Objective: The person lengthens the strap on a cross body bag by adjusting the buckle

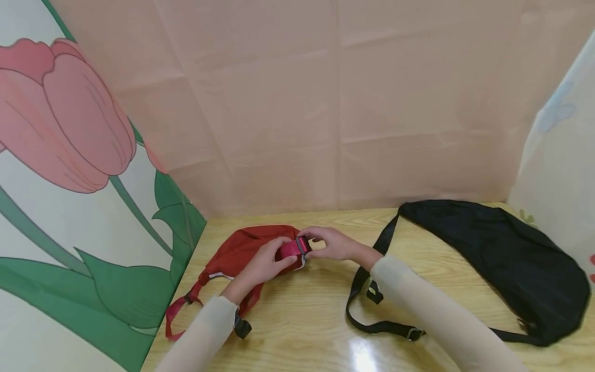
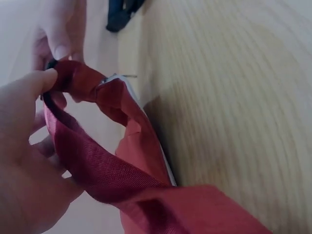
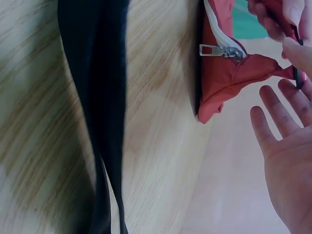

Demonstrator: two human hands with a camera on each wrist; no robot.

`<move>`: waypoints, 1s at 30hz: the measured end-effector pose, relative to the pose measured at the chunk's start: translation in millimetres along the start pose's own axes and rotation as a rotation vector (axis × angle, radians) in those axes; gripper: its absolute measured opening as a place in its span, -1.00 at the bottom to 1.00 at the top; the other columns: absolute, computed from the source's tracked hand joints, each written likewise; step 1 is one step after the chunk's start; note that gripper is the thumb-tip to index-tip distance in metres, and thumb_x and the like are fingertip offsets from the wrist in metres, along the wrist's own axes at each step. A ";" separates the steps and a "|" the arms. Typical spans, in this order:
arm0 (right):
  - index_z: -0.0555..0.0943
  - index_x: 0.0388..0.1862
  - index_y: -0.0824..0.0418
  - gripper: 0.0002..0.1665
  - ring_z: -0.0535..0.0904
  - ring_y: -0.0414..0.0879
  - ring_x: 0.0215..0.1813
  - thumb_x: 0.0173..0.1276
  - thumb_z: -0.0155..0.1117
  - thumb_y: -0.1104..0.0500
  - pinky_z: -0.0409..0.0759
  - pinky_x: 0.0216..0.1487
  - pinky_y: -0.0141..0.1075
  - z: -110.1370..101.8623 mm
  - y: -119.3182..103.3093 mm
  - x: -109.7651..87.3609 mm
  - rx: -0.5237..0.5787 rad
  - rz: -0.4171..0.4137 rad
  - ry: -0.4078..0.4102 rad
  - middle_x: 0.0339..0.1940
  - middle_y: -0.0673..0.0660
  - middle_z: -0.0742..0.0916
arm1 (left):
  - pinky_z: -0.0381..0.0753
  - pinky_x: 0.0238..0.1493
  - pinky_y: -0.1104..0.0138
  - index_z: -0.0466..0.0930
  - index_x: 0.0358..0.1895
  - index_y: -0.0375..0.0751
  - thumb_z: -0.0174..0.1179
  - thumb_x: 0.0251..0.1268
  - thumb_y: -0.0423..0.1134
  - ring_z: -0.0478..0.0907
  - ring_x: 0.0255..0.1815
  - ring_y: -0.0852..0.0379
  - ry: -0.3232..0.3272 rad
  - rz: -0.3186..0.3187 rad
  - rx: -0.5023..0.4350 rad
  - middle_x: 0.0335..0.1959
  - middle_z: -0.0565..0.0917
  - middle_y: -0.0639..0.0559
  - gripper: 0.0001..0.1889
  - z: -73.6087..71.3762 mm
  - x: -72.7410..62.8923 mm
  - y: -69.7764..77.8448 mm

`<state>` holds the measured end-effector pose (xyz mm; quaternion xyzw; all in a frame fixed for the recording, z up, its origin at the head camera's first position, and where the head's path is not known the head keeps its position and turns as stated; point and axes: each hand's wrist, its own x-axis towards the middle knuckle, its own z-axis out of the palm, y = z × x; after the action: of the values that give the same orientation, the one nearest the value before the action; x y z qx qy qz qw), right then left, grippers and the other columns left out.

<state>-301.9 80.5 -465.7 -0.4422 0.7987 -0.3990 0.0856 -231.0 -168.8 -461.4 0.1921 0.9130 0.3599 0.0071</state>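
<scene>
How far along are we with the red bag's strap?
Done: the red strap is up off the table. In hand: left grip and right grip pinch it at its dark fitting. Remaining, probably: fastening, since the black buckle beside the left sleeve lies apart.

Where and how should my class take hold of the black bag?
Likely the black bag is best pinched by its strap, near the bag's narrow far end, coming from above and left: in the head view, that slim band leads leftward off the bag, whose body spreads wide.
</scene>
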 end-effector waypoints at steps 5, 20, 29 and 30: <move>0.48 0.41 0.12 -0.33 0.60 0.00 0.25 0.37 0.44 0.04 0.54 0.26 0.04 -0.6 -2.8 -2.6 -0.027 0.018 0.003 0.27 0.09 0.64 | 0.58 0.16 0.08 0.50 0.30 -0.06 0.32 0.38 0.02 0.56 0.18 0.03 0.085 0.012 0.059 0.21 0.62 -0.02 -0.49 4.4 -5.7 1.9; 0.54 0.37 0.13 -0.37 0.58 -0.01 0.24 0.37 0.44 0.02 0.55 0.27 -0.01 -6.6 -4.3 -7.9 -0.015 0.049 -0.030 0.19 0.08 0.66 | 0.59 0.07 0.12 0.53 0.18 -0.12 0.39 0.31 -0.05 0.56 0.03 0.09 0.221 0.043 0.061 0.05 0.59 0.01 -0.55 17.3 -15.2 7.6; 0.55 0.37 0.10 -0.39 0.57 -0.02 0.21 0.38 0.43 0.01 0.57 0.24 -0.03 -4.4 1.1 -9.6 -0.001 0.015 -0.030 0.17 0.06 0.65 | 0.58 -0.05 0.21 0.58 0.11 -0.09 0.40 0.30 -0.03 0.54 -0.08 0.14 0.210 -0.006 0.027 -0.05 0.61 0.07 -0.60 21.6 -13.9 10.4; 0.55 0.37 0.10 -0.39 0.57 -0.02 0.21 0.38 0.43 0.01 0.57 0.24 -0.03 -4.1 1.2 -9.8 -0.001 0.013 -0.029 0.17 0.06 0.65 | 0.58 -0.05 0.21 0.58 0.11 -0.08 0.41 0.28 -0.04 0.55 -0.08 0.15 0.212 -0.016 0.027 -0.05 0.61 0.08 -0.59 22.1 -13.9 11.1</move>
<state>-298.9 90.7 -465.9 -0.4425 0.8006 -0.3915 0.0995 -211.0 -151.9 -472.2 0.1458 0.9149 0.3658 -0.0893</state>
